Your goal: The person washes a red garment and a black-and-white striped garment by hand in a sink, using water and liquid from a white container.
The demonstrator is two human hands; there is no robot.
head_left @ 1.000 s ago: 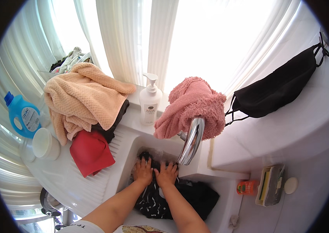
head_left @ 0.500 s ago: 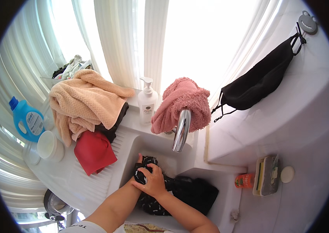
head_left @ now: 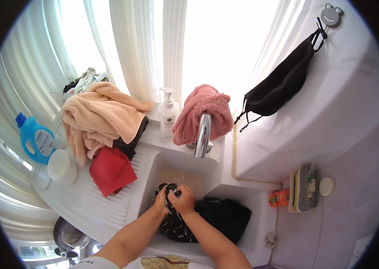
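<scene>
Inside the white sink (head_left: 232, 183), my left hand (head_left: 161, 202) and my right hand (head_left: 183, 200) are side by side, both closed on a wet black garment with white marks (head_left: 178, 229). Part of the garment is bunched up between the hands; the rest hangs down into the basin. To the right of it lies a plain black cloth (head_left: 226, 219), and I cannot tell whether the two are joined. A chrome faucet (head_left: 203, 136) sticks out above the hands, with a fluffy pink towel (head_left: 216, 105) draped over its base.
On the ribbed drainboard at left are a red cloth (head_left: 112, 170), a peach towel (head_left: 102, 119), a white tub (head_left: 63, 167) and a blue detergent bottle (head_left: 37, 139). A pump bottle (head_left: 168, 114) stands behind the sink. A black mask (head_left: 283, 85) hangs at right, above a sponge caddy (head_left: 303, 189).
My right hand has gone from lying spread over the garment to gripping it. The left hand, partly hidden before, now shows around the bunched cloth. The whole view has shifted slightly.
</scene>
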